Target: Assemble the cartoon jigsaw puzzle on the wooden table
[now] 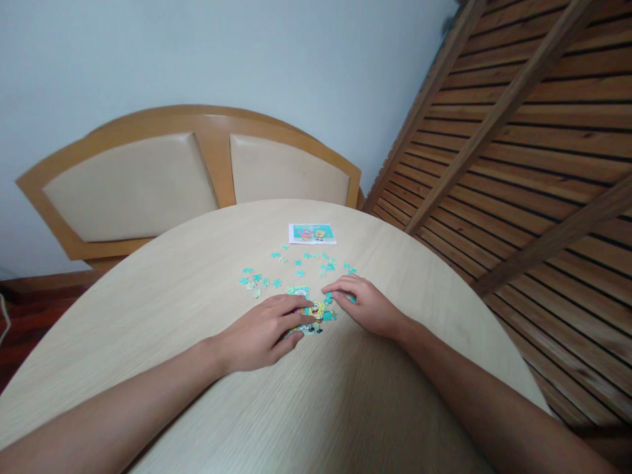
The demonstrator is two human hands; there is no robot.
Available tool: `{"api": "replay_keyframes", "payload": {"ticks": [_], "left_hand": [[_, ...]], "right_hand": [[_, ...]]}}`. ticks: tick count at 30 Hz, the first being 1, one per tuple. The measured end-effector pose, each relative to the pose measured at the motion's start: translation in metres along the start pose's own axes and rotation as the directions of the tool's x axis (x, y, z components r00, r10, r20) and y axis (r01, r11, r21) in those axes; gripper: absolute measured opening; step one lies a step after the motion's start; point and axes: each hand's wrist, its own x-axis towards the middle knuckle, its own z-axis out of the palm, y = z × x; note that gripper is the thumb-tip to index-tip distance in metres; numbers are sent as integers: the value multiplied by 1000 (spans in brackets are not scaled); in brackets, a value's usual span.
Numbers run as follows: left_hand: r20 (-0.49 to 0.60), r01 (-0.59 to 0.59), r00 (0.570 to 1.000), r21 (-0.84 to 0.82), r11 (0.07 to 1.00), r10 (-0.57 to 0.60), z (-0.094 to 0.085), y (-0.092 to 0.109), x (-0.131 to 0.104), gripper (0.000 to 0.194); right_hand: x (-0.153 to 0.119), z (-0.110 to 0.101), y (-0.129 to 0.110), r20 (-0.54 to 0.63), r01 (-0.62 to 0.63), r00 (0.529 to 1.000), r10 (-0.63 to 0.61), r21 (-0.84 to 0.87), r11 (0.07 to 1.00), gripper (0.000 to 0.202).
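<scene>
A partly joined jigsaw puzzle with a yellow cartoon figure on teal lies on the table before me. My left hand rests flat over its left side, fingers spread, hiding part of the picture. At the puzzle's upper right edge is my right hand, thumb and index finger drawn close around a small teal puzzle piece. Another bit of teal shows beneath that hand's palm side. Loose teal pieces lie beyond my left hand, and more are scattered past the puzzle.
A picture card showing a pink and a yellow cartoon figure lies beyond the loose pieces. The round wooden table has a padded chair back behind its far edge. Wooden slats stand at the right.
</scene>
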Motion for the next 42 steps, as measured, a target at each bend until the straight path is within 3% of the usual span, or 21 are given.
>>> {"api": "replay_keyframes", "payload": {"ticks": [13, 42], "left_hand": [[30, -46, 998, -102, 994, 49, -2, 2, 1, 35], [34, -53, 998, -100, 994, 56, -4, 3, 2, 38]], "right_hand": [[0, 1, 1, 11, -9, 1000, 10, -3, 1000, 23], [-1, 1, -2, 53, 21, 998, -20, -17, 1000, 23]]}}
